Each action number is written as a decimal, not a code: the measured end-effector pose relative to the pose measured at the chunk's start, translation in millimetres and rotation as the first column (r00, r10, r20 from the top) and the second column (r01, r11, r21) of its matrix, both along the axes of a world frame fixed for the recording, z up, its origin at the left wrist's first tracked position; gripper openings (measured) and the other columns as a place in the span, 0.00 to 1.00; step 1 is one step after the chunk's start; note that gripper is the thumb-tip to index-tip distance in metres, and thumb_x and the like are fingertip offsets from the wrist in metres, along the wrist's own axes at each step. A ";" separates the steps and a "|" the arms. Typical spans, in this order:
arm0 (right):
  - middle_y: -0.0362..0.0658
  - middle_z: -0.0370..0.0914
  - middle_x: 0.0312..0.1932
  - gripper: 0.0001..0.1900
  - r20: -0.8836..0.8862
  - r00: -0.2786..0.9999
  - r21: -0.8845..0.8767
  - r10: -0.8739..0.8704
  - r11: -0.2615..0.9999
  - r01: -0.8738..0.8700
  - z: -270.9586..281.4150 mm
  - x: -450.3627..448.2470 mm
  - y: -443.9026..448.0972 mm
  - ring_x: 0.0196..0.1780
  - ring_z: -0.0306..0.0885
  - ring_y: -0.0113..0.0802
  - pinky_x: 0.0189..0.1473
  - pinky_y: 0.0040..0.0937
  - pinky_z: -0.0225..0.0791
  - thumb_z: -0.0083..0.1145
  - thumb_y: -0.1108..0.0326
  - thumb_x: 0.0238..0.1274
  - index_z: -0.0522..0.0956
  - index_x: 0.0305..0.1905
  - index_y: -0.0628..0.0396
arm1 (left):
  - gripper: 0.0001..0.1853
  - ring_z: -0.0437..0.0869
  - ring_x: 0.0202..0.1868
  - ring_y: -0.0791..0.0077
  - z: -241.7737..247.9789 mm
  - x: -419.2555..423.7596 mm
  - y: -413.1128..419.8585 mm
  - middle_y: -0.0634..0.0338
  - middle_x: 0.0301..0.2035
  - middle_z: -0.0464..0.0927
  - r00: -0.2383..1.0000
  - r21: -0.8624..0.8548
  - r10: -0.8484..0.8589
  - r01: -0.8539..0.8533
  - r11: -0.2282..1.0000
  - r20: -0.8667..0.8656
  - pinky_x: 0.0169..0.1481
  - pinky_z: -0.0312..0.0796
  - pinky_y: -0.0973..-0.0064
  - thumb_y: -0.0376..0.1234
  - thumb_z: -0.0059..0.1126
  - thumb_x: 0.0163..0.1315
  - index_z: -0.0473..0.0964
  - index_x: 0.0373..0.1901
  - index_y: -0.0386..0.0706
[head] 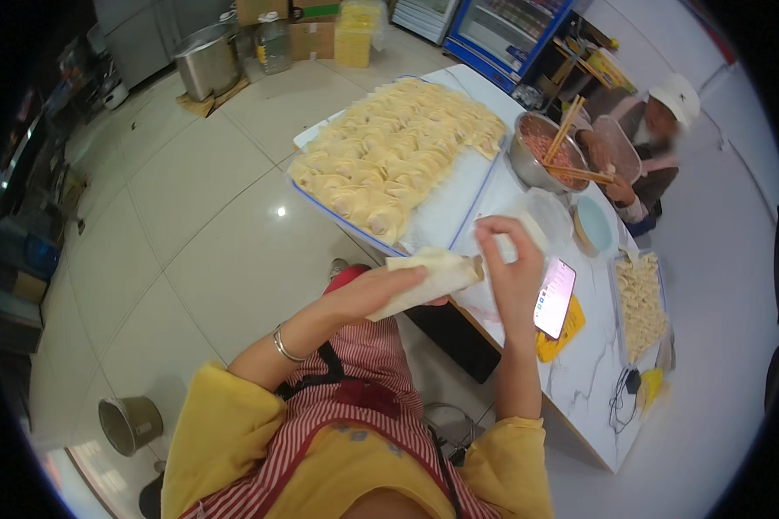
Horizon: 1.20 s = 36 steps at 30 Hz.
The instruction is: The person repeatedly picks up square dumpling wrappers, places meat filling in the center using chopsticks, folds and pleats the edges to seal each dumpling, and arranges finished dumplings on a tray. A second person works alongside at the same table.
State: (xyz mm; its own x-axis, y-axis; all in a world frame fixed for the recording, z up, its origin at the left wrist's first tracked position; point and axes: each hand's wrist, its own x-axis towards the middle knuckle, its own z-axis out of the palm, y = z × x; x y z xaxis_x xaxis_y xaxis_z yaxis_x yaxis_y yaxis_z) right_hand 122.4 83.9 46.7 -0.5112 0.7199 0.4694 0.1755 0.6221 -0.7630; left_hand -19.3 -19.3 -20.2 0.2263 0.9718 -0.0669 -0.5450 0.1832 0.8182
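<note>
My left hand (380,292) grips a stack of thin, pale yellow dough wrappers (438,276), thumb on top and fingertips underneath. A small brownish piece (478,267) shows at the stack's right end; what it is I cannot tell. Just beyond that end, my right hand (514,250) is raised with thumb and bent index finger close together. Whether a thin wrapper is between them is unclear. Ahead, a blue-rimmed tray (441,220) carries rows of filled wontons (396,152); its near right part is bare and white.
A steel bowl (522,159) of minced meat (545,146) holds chopsticks (565,130). Across the marble-patterned table (581,383), a person (649,136) works beside a clear container. Nearby are a light-blue bowl (593,224), a lit phone (555,298) and another tray of small dough pieces (641,305).
</note>
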 end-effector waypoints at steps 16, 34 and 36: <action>0.42 0.74 0.34 0.07 0.062 0.985 -0.174 -0.159 0.970 0.167 -8.9 57.6 40.3 0.36 0.72 0.27 0.38 0.21 0.65 0.50 0.71 0.55 0.75 0.36 0.61 | 0.34 0.50 0.63 0.56 8.6 11.8 19.6 0.49 0.61 0.51 0.871 0.023 0.113 -0.141 0.990 0.479 0.64 0.48 0.55 0.42 0.41 0.58 0.45 0.62 0.35; 0.55 0.52 0.62 0.30 0.713 0.317 0.485 -0.625 0.766 0.421 -86.6 171.4 248.7 0.67 0.41 0.47 0.61 0.55 0.41 0.55 0.43 0.43 0.75 0.46 0.57 | 0.38 0.48 0.64 0.56 18.4 13.2 38.0 0.50 0.61 0.50 0.819 0.020 0.096 -0.130 0.991 0.566 0.62 0.47 0.49 0.40 0.46 0.52 0.43 0.63 0.40; 0.55 0.52 0.62 0.27 0.668 0.326 0.538 -0.669 0.737 0.409 -79.5 170.2 235.9 0.67 0.41 0.47 0.61 0.54 0.41 0.55 0.46 0.45 0.75 0.46 0.55 | 0.38 0.48 0.64 0.56 23.3 14.2 38.6 0.50 0.61 0.49 0.812 0.007 0.104 -0.132 0.991 0.574 0.62 0.46 0.48 0.40 0.46 0.53 0.42 0.63 0.40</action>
